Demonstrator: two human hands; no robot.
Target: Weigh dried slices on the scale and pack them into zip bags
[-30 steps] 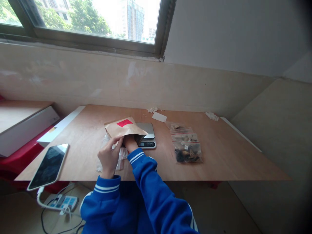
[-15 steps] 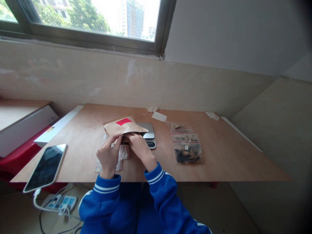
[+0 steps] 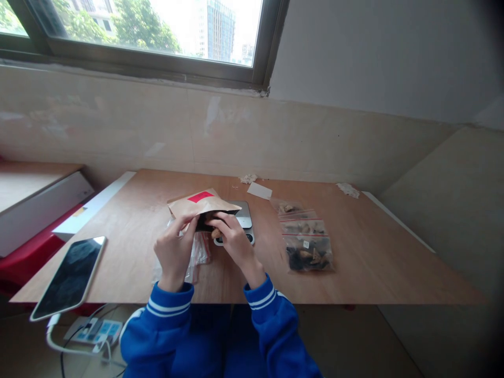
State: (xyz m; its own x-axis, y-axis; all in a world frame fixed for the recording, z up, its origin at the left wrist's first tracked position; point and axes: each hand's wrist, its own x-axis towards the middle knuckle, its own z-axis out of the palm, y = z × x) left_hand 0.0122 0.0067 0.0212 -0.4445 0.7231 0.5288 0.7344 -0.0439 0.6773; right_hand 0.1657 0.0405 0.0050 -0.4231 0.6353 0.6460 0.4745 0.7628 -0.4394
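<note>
Kraft-paper pouch [image 3: 199, 203] with a red label [image 3: 200, 197] is held just above the worktop [image 3: 362, 257], near its middle, in front of a small digital scale [image 3: 243, 220]. Its long axis runs roughly left to right across the view, and the dark open mouth faces the person. The left hand [image 3: 173, 252] pinches the pouch's near lip between thumb and forefinger, fingers closed on the paper. The right hand [image 3: 232, 239] sits at the mouth, its fingers curled and nipped around a small tan piece [image 3: 216, 233]; what the piece is cannot be told. Clear plastic bags [image 3: 199, 252] lie under and between the hands. Right of the scale, a row of zip bags [image 3: 305, 236] holds dried pieces, the nearest bag the darkest. A white slip [image 3: 259, 190] lies beyond the scale. A smartphone [image 3: 69, 277] rests at the worktop's left near corner, screen up. The worktop is bare plywood, set against a beige tiled wall [image 3: 236, 131] beneath a window [image 3: 157, 31]. A power strip [image 3: 94, 332] lies on the floor below.
</note>
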